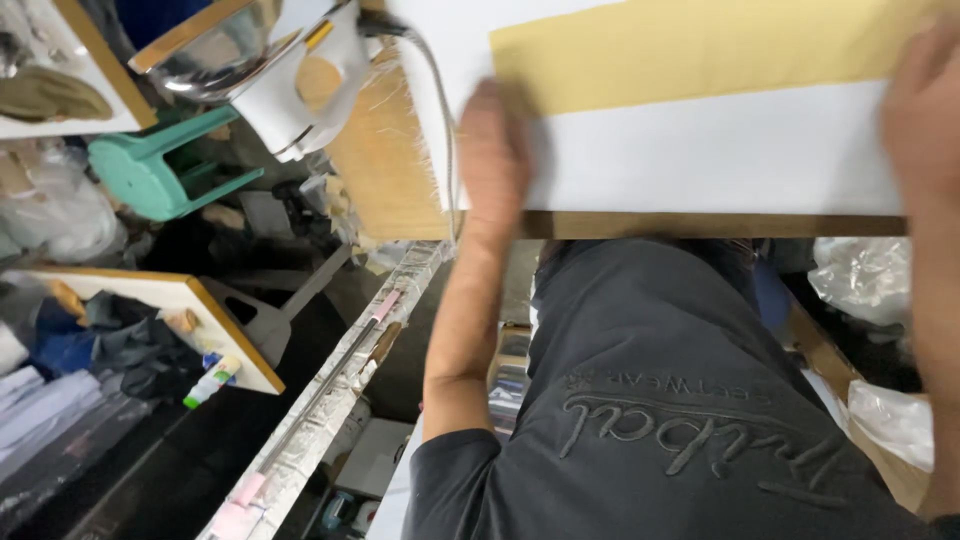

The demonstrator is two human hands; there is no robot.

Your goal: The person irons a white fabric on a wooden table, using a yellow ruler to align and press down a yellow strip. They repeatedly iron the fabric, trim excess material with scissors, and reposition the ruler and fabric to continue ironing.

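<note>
At far left, a white tray [130, 118] with a wooden rim held a folded olive cloth [50, 95], above a green plastic stool [165, 170]; lower down, a second tray [225, 335] carried dark rumpled clothes [135, 340] and a small tube [212, 382]. An iron [270, 70] sat tilted on a frayed tan pad [385, 170] at the table's corner, its cord [445, 130] trailing just beside the person's left hand [492, 150]; a snag on that cord could have pulled the iron over the edge. The left hand lay flat, fingers together, on the white sheet [700, 150], with a tan strip of fabric [700, 45] lying across it on the table. At the right edge the right hand [925, 100] pressed the same sheet; whether its fingers were spread could not be told. Uneven pressure could have skewed the strip.
</note>
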